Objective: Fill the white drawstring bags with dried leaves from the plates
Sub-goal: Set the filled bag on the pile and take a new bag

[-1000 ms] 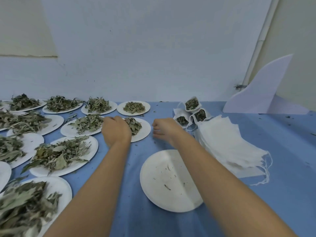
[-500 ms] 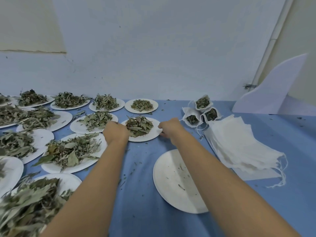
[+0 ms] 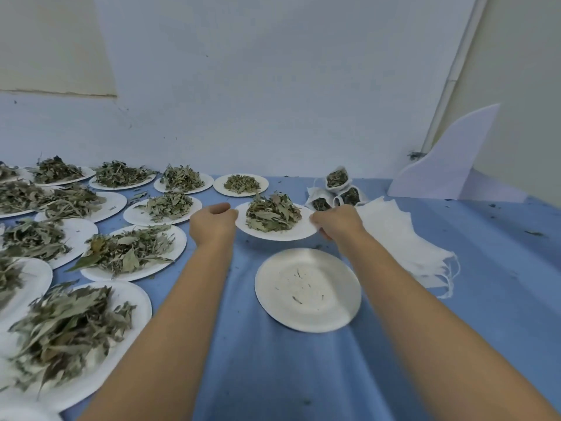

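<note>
A white paper plate (image 3: 300, 232) heaped with dried leaves (image 3: 272, 211) is held just above the blue table between both hands. My left hand (image 3: 212, 223) grips its left rim and my right hand (image 3: 337, 221) pinches its right rim. Just in front lies an emptied plate (image 3: 308, 289) with only a few crumbs. Three filled white drawstring bags (image 3: 335, 189) stand behind my right hand. A stack of flat empty bags (image 3: 403, 238) lies to the right, their strings trailing off its near corner.
Several more plates of dried leaves (image 3: 133, 253) cover the left half of the blue tablecloth (image 3: 273, 375). A white curved board (image 3: 449, 165) leans at the back right corner. The wall runs close behind the far plates.
Both hands have taken hold of the leaf plate's rims and brought it off the table, towards me and to the right. The camera view has shifted left.
</note>
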The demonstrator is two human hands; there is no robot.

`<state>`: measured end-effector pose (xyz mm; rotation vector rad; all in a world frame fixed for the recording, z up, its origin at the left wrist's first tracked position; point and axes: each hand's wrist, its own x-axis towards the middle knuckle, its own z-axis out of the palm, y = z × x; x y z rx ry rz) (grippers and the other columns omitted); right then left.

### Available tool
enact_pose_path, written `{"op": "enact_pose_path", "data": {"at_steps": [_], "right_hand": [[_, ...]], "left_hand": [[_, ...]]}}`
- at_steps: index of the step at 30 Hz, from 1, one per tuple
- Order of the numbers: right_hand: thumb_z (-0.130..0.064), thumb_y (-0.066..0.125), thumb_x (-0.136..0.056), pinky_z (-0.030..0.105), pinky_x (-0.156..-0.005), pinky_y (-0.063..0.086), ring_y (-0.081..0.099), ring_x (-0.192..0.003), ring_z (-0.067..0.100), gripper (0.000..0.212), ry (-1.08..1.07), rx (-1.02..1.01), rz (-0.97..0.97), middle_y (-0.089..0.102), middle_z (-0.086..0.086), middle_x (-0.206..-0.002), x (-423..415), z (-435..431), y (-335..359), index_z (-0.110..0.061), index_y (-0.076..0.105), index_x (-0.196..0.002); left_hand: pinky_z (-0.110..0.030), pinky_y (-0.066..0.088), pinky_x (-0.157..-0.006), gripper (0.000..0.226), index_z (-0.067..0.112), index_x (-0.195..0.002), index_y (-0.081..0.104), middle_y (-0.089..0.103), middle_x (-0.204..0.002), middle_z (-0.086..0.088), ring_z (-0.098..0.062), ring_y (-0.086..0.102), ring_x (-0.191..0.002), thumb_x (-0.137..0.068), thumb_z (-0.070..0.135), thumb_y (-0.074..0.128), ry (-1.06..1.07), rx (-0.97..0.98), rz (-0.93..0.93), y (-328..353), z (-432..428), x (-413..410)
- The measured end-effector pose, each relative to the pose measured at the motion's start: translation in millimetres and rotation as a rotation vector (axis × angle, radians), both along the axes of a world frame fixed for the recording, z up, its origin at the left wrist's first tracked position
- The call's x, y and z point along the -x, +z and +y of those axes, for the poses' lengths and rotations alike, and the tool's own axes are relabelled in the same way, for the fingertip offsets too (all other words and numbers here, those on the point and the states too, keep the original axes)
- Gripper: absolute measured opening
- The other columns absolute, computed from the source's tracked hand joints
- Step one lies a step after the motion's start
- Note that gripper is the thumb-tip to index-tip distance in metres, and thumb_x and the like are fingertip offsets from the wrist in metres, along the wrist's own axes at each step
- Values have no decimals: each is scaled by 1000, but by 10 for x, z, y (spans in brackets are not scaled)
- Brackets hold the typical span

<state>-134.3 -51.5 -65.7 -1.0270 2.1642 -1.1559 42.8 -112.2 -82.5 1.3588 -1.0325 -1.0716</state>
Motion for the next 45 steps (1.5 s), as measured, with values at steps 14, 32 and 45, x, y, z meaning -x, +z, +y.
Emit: {"op": "enact_pose_path", "data": {"at_steps": [14,32,45], "right_hand": [[-29,54,-88,28,-54,29,47,-72,23,22,-9,-170,425,47,0,-72,64,879,-261,-13,48,-74],[-10,46,-92,32,-66,37,53,-101,29,22,-154,-15,906,63,8,-108,169,908,-364,-9,62,-107],[-3,41,-91,31,-60,27,42,-70,26,16,-150,-130,931,64,14,-88,481,930,-561,-8,43,-76]], "left_hand": [[-26,44,-69,19,7,-97,75,71,-99,-12,-25,61,-92,-81,6,65,-187,-18,-471,-177,788,22],[-38,52,-91,31,11,-110,69,69,-106,-14,-32,64,-101,-82,4,58,-268,-19,-505,-243,781,38],[-27,39,-76,28,13,-110,66,62,-115,-5,-18,56,-104,-92,11,45,-90,376,-566,-195,893,203]]}}
